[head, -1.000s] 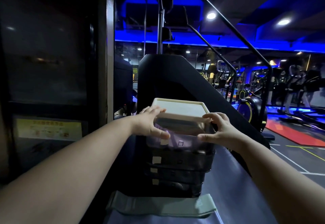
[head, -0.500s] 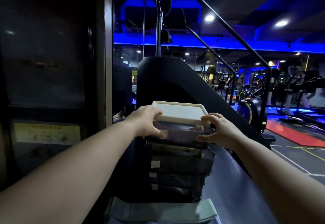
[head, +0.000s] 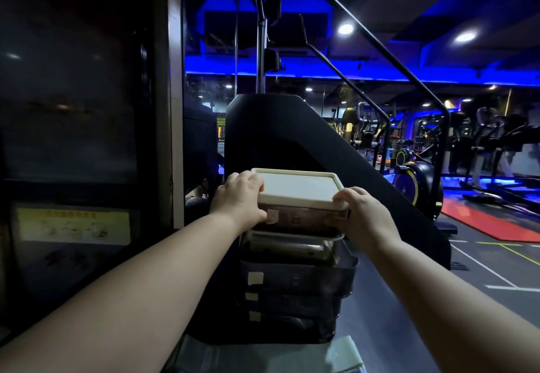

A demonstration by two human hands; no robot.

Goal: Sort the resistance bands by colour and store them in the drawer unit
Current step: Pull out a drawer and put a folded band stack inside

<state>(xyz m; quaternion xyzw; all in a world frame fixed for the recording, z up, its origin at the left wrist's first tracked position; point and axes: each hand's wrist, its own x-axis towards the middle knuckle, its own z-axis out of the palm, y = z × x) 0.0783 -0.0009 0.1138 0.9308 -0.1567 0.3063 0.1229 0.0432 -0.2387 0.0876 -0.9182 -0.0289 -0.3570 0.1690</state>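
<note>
In a dim gym under blue strip lighting, we see a person's two bare hands gripping the top drawer [head: 304, 219] of a stacked drawer unit [head: 295, 282]. The drawers are boxy, round-cornered smoky translucent plastic, and the stack is capped by a matte cream lid [head: 298, 190] with a raised rim. The left hand [head: 238, 201] curls its fingers over the lid's left edge, with the thumb pressed to the glossy drawer front beside a small pale square label [head: 272, 216]. The right hand [head: 366, 217] hooks its fingers over the lid's near right corner and wraps the drawer's end. The tier below juts forward, its shiny lip catching light.

A flat, pale green resistance band [head: 263, 356], smooth and rubbery, lies on the surface just in front of the unit's base; we cannot tell whether they touch.

Behind rises a black wedge-shaped machine [head: 292, 132] with tubular handrails [head: 388, 59]. To the right stand an exercise bike [head: 415, 179] and a red floor mat [head: 491, 220]. A yellow notice [head: 73, 223] hangs on the dark panel at left.
</note>
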